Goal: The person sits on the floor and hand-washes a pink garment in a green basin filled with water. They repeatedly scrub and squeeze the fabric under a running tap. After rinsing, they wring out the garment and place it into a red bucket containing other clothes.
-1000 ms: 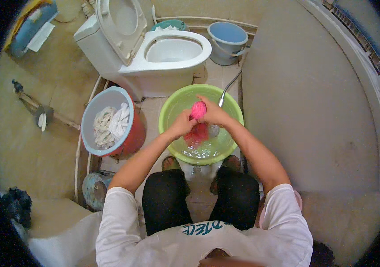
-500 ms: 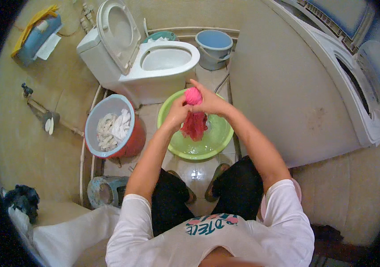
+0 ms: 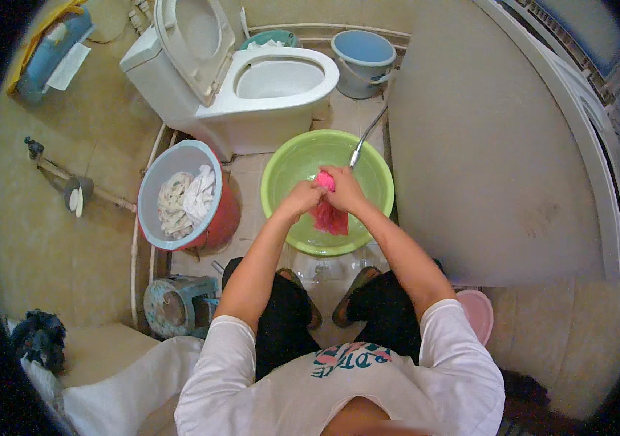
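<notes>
A wet pink and red cloth (image 3: pixel 330 220) is bunched between my two hands, low over a round lime-green basin (image 3: pixel 269 178) with water in it. My left hand (image 3: pixel 302 200) is closed on the cloth's left side. Curled around its upper right side is my right hand (image 3: pixel 344 190). The bright pink part shows between my fingers, and the darker red part hangs down toward me, at or near the water. Just beyond my right hand, the metal end of a grey hose (image 3: pixel 357 154) reaches over the basin's far right side.
At the left stands a red bucket (image 3: pixel 226 218) with a pale blue inside, holding white cloths (image 3: pixel 197 198). A toilet (image 3: pixel 252 120) and a blue bucket (image 3: pixel 364 69) are behind the basin. A large washing machine (image 3: pixel 499 145) stands right; a worn stool (image 3: pixel 197 305) is near left.
Both hands have come down and nearer to me with the cloth, now lower over the basin. The hose end, hidden before, now shows. The whole view has shifted slightly.
</notes>
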### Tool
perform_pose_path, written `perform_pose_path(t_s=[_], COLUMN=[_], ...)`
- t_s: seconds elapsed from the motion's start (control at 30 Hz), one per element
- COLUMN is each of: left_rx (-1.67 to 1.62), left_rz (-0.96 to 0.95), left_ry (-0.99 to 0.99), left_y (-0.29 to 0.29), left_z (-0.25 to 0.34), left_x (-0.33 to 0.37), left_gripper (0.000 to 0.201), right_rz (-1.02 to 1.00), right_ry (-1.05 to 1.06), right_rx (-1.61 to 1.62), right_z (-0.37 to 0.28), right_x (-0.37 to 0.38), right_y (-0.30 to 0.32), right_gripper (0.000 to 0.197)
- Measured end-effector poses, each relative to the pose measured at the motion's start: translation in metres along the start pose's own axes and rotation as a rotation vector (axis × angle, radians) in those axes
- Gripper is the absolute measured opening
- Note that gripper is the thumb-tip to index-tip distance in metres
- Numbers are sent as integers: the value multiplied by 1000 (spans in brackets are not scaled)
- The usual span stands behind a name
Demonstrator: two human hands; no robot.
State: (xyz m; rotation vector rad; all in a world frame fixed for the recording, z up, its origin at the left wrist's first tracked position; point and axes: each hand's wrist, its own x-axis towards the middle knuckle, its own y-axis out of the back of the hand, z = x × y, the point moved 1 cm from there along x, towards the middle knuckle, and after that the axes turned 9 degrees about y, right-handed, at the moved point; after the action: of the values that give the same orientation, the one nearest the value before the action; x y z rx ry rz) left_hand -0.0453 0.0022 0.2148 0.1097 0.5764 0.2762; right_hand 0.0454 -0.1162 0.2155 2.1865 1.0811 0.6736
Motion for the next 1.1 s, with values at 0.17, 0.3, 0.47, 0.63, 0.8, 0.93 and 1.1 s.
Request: perform_pose_path(t_s=[0.17,0.3,0.47,0.63,0.8,0.93,1.1], left_rx=[518,631,644,787,708,380,-714], left_rz=[211,195,37,54,112,-98,-491], left_ry=[-84,-86,-74,8,-409,113,790], left_y=[4,-3,-11,1,-19,-31,-70], left_z=[-17,-11,-5,-25,-76,-96,-52], left_x=[19,11,15,8,58,64,37], left_gripper=[40,36,35,38,42,71,103], right_rz=[-62,-42,8,-446,-189,-88,-25], right_ry=[-114,-140,-103,-395,-385,-390,-662], right_rx=[-20,-42,-102,-199,-105,188,159], right_z=[67,112,147,97,139,85,91], right_x=[-6,-21,-46,-51,-46,-13,5], right_y=[-52,-97,-136,-136,-129,-79,-38], right_gripper=[76,85,88,82,70,56,47])
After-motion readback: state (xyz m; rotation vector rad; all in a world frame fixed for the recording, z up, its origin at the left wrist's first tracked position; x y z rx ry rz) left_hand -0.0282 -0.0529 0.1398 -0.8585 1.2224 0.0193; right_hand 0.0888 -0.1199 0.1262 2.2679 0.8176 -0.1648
